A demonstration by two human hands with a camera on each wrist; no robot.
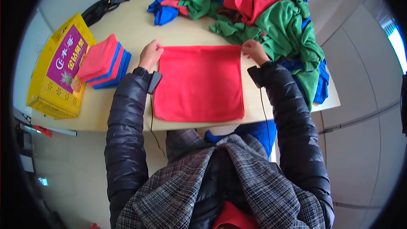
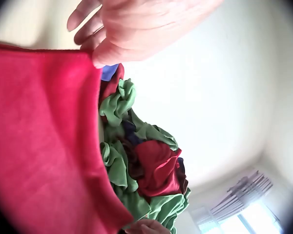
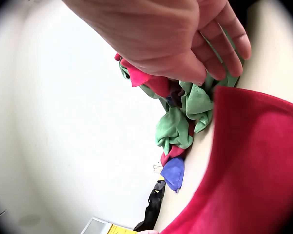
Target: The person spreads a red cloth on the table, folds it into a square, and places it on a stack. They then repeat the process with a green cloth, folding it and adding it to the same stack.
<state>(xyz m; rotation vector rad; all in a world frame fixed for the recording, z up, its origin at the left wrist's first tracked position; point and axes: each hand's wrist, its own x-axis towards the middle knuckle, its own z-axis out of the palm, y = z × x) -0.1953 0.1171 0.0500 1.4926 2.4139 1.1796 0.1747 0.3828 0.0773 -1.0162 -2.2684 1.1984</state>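
A red cloth is spread out in front of me, its lower edge near the table's front edge. At its top left corner my left hand pinches the fabric between thumb and fingers; the left wrist view shows the thumb over the corner. My right hand is at the top right corner. In the right wrist view, its fingers are loosely extended, with the cloth's corner just below the fingertips and no fabric between thumb and fingers.
A large heap of crumpled green, red and blue cloths covers the table's back right. On the left, folded red and blue cloths are stacked against a yellow carton. A black strap-like item lies behind the carton.
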